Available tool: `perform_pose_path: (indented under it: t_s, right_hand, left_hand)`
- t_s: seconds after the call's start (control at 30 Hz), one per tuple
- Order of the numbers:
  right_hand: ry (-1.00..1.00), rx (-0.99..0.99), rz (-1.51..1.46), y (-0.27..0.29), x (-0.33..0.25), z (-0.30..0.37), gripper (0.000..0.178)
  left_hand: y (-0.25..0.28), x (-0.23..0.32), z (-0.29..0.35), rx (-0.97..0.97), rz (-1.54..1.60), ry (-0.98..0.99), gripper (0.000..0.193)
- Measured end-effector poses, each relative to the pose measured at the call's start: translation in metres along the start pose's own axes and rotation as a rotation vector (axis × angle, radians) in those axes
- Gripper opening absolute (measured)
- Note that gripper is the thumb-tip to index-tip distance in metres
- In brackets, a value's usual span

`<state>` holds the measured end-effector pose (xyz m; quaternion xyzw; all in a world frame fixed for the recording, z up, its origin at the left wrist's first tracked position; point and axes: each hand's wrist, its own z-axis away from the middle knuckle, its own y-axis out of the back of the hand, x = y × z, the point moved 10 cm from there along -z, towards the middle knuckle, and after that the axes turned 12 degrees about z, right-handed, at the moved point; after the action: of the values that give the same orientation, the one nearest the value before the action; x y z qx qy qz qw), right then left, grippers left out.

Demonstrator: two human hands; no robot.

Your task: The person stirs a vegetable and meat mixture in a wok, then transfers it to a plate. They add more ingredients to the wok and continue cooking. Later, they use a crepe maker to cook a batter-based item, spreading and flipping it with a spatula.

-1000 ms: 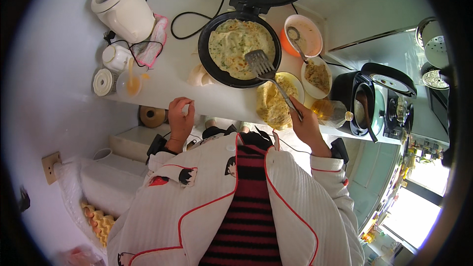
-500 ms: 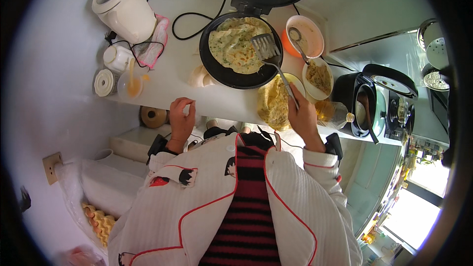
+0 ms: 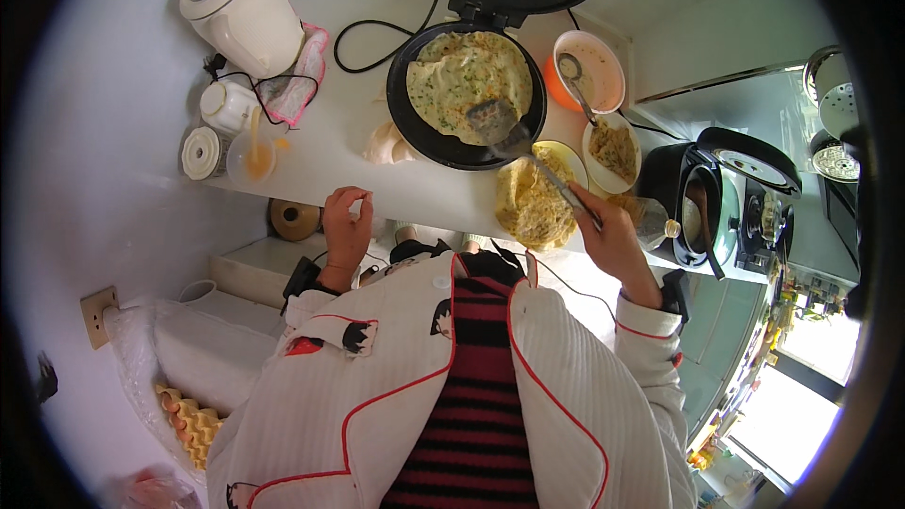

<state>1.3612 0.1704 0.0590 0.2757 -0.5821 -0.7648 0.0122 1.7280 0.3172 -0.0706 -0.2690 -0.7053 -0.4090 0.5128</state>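
One slotted spatula sits in the right hand, its fingers wrapped round the handle, the blurred blade at the lower right of the flatbread. That flatbread lies in the open black pan on the counter. Near the counter's front edge, the left hand is loosely curled, visibly holding nothing.
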Motion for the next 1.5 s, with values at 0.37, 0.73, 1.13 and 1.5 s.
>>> perform_pose_path:
  t_s: [0.37,0.73,1.13,1.5]
  right_hand:
    - [-0.048,-0.166,0.165,-0.037,-0.03,-0.006,0.04]
    - [-0.135,0.137,0.135,-0.044,0.014,-0.046,0.04]
    - [-0.112,0.007,0.14,-0.057,-0.029,-0.07,0.042]
    - [-0.059,0.029,0.098,-0.035,-0.015,-0.011,0.039]
  left_hand:
    - [-0.006,0.002,-0.005,-0.013,0.011,-0.036,0.007]
    - [-0.003,0.0,-0.004,-0.025,0.0,-0.03,0.007]
    - [-0.007,-0.001,-0.001,-0.052,0.027,-0.04,0.007]
    - [-0.011,-0.009,-0.001,-0.069,0.069,0.025,0.008]
